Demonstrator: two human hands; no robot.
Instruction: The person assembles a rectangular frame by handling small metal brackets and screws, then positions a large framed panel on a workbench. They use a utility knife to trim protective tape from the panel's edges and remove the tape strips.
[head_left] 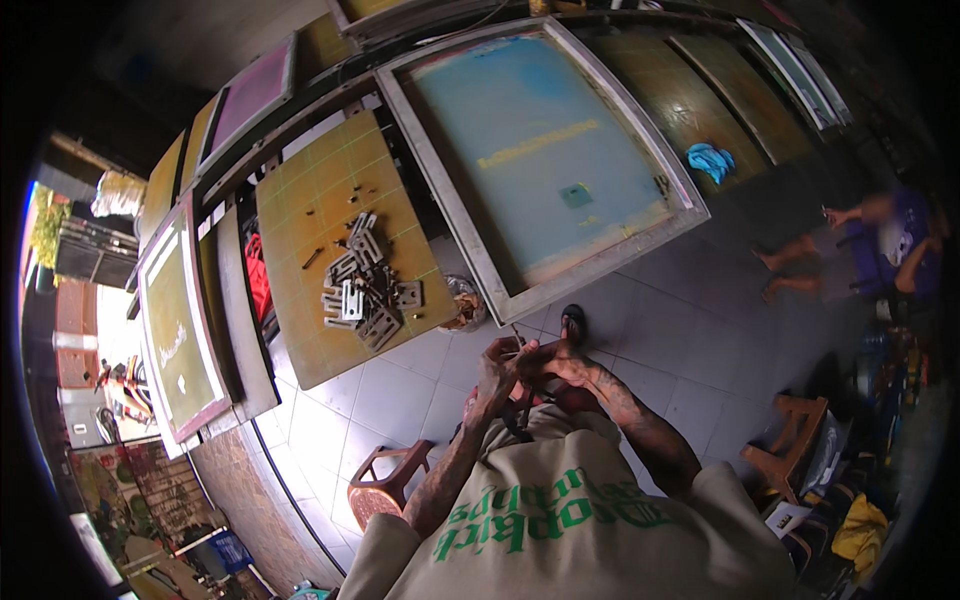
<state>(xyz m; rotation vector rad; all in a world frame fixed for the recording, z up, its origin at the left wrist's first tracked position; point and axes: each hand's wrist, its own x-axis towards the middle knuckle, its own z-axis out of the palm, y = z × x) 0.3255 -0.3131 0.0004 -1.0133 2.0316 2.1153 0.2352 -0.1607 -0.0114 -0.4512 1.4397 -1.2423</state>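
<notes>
The two hands meet low in the middle, just in front of the near edge of a large framed screen (607,260). The left hand (496,366) is curled, its fingertips pinching near a small thin thing (518,337), too small to make out. The right hand (563,362) bends in close beside it; its fingers are partly hidden, so whether it also grips that thing I cannot tell. The person's lap below is mostly covered by the hands and the shirt (590,510).

Left of the screen, metal brackets (360,275) lie in a heap on the tabletop (325,185), overlapping so that the lower ones are partly covered. A few bolts (312,258) are scattered around them.

A clear plastic bag (463,303) sits by the tabletop's right edge, partly hidden by it; something brownish is inside, hard to identify. A red thing (257,277) shows only in part behind the tabletop's left side. At the far right a seated person (900,240) is dim and blurred, and the clutter below fades into the dark rim
</notes>
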